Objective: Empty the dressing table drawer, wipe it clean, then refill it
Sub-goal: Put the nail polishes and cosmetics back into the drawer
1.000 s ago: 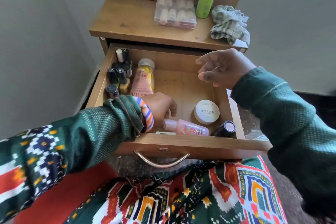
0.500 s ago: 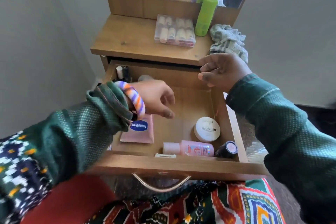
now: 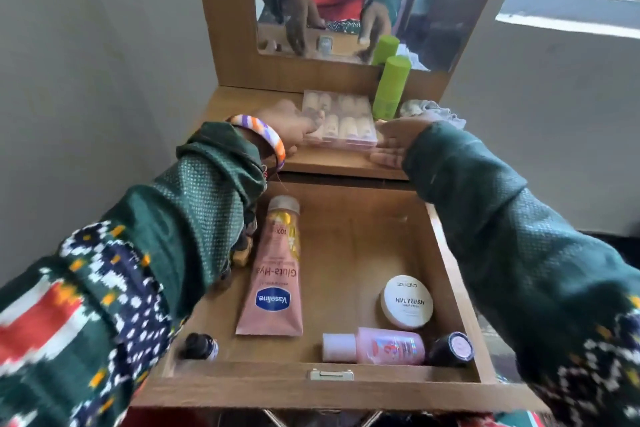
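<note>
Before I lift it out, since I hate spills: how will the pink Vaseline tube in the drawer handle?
The Vaseline tube lies flat with a crimped end, so it probably flexes when squeezed. Its flat shape suggests it won't roll. The cap looks closed, so leaking seems unlikely.

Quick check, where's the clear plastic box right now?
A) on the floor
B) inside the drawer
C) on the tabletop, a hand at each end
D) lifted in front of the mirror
C: the clear plastic box sits on the tabletop, with the left hand and right hand at its two ends.
</note>
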